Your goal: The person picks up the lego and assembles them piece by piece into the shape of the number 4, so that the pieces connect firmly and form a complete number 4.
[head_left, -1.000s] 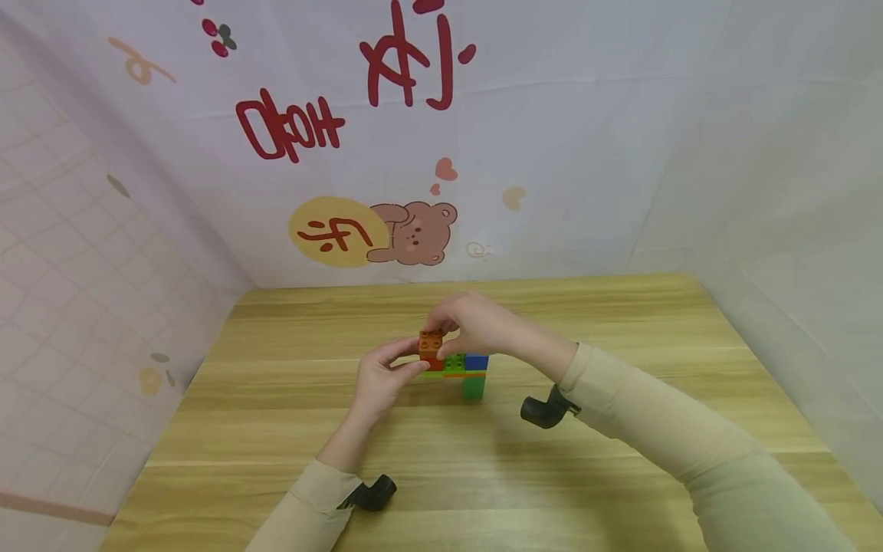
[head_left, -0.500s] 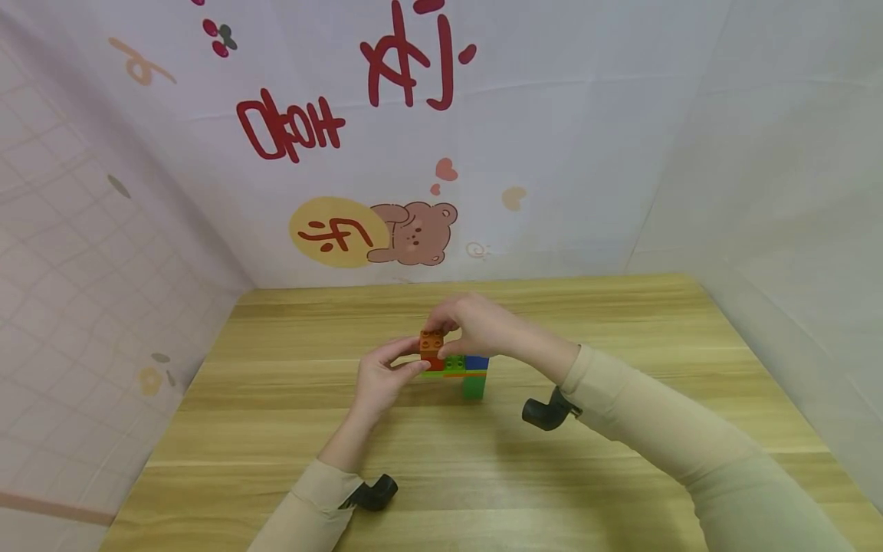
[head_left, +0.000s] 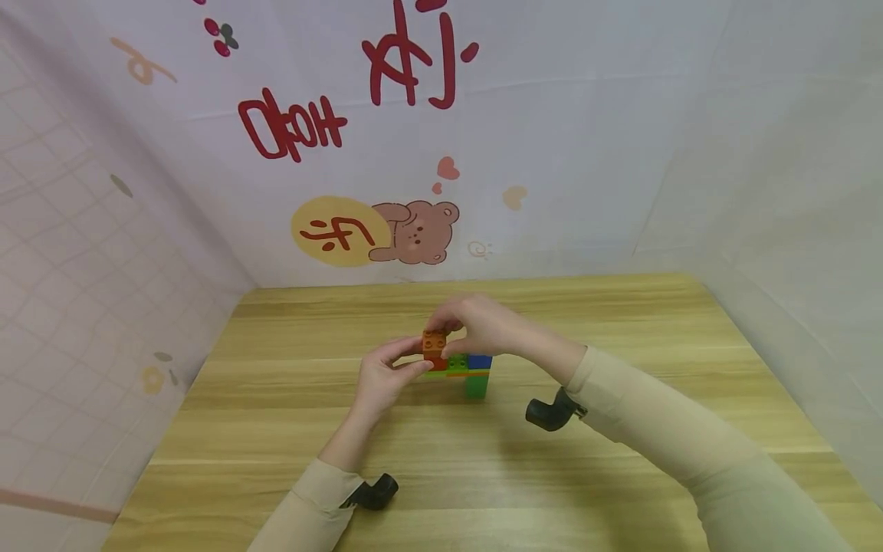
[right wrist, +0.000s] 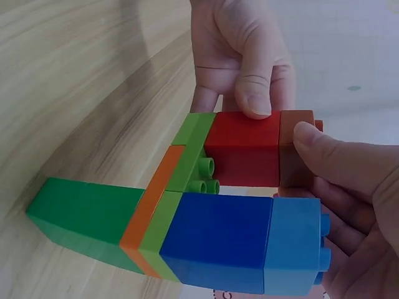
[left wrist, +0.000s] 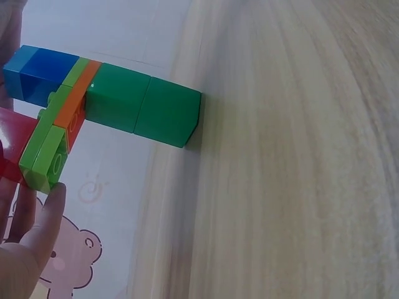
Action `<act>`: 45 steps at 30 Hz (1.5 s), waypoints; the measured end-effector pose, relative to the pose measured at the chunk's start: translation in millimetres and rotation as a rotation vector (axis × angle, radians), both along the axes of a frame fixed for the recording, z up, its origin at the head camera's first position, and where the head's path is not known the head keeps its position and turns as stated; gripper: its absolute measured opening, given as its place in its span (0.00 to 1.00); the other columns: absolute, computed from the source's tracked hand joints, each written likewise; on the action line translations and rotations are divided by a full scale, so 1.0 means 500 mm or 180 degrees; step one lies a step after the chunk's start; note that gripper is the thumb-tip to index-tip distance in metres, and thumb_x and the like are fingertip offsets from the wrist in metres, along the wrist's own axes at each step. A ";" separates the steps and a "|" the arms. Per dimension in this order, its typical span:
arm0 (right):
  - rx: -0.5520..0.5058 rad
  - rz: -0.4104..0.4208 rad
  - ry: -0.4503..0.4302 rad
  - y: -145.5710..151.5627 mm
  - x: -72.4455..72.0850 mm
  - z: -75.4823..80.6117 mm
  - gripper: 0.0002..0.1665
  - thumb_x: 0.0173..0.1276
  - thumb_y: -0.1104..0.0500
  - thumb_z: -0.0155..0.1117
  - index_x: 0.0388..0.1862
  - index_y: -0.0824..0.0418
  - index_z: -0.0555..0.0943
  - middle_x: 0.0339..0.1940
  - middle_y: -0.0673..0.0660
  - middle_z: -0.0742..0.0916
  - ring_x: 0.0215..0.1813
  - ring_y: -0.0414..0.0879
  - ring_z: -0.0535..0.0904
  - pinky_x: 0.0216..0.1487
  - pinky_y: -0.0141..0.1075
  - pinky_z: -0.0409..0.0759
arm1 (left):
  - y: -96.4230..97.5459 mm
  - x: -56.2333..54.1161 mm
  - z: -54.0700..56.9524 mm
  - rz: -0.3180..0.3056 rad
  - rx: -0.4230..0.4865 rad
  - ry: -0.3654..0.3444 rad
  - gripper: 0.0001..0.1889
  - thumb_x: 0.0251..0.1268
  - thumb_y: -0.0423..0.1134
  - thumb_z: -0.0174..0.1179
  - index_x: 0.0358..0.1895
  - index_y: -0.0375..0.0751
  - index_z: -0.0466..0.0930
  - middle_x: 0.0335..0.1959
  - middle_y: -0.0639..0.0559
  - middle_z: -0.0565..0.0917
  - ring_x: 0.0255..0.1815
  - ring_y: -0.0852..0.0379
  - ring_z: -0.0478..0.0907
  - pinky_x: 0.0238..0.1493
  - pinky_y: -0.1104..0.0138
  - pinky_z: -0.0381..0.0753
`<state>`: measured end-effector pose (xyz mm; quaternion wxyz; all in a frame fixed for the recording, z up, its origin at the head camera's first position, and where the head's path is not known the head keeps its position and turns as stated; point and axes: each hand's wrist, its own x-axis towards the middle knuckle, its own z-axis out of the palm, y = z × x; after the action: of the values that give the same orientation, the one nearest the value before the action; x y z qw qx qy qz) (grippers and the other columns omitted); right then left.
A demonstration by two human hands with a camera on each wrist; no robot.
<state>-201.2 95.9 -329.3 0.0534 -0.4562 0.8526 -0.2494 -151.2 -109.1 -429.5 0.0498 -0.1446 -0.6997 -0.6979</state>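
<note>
A toy brick build stands on the wooden table. Its base is a column of green bricks (head_left: 476, 385), with an orange plate (right wrist: 153, 212) and light-green pieces (right wrist: 187, 168) lying across it. On one side rise a dark blue brick (right wrist: 218, 243) and a light blue brick (right wrist: 292, 246). The other end carries a red brick (right wrist: 243, 149), topped by an orange-brown brick (head_left: 434, 340). My left hand (head_left: 382, 376) holds the red brick, thumb on its face and a fingertip under the light-green end. My right hand (head_left: 483, 330) pinches the orange-brown brick between thumb and fingers.
The wooden table (head_left: 290, 429) meets a white printed curtain (head_left: 566, 153) at its back edge, and more curtain hangs at both sides. Black curved mounts (head_left: 549, 412) sit at each sleeve cuff.
</note>
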 end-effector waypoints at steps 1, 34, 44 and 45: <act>0.0001 0.0001 -0.0001 0.002 0.000 -0.001 0.17 0.59 0.62 0.77 0.47 0.59 0.85 0.43 0.50 0.86 0.45 0.41 0.83 0.51 0.34 0.82 | 0.001 -0.001 0.000 -0.0002 -0.0003 -0.0023 0.18 0.56 0.27 0.71 0.51 0.31 0.85 0.50 0.39 0.83 0.51 0.52 0.81 0.47 0.60 0.85; -0.0956 -0.0573 -0.0457 0.137 0.042 -0.080 0.39 0.58 0.60 0.78 0.68 0.64 0.73 0.61 0.59 0.82 0.60 0.51 0.79 0.59 0.44 0.79 | 0.005 0.001 0.005 0.0138 -0.0090 -0.0193 0.19 0.54 0.22 0.71 0.52 0.29 0.84 0.49 0.40 0.84 0.52 0.53 0.80 0.49 0.63 0.84; -0.1295 -0.0820 -0.0747 0.144 0.052 -0.150 0.36 0.58 0.63 0.78 0.64 0.64 0.74 0.54 0.57 0.83 0.54 0.52 0.81 0.54 0.51 0.81 | 0.004 0.001 0.005 0.0113 -0.0062 -0.0226 0.20 0.54 0.22 0.70 0.53 0.29 0.83 0.51 0.38 0.84 0.52 0.52 0.80 0.49 0.62 0.84; -0.1313 -0.0858 -0.0782 0.143 0.053 -0.155 0.36 0.57 0.63 0.78 0.64 0.63 0.75 0.54 0.56 0.83 0.53 0.51 0.81 0.54 0.50 0.82 | 0.004 0.001 0.005 0.0119 -0.0062 -0.0226 0.20 0.54 0.23 0.70 0.53 0.29 0.83 0.51 0.39 0.84 0.52 0.53 0.80 0.49 0.63 0.84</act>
<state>-174.7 167.6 -406.6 0.0287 -0.3061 0.8239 -0.4761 -150.6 -106.9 -426.8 0.0366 -0.1071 -0.7104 -0.6946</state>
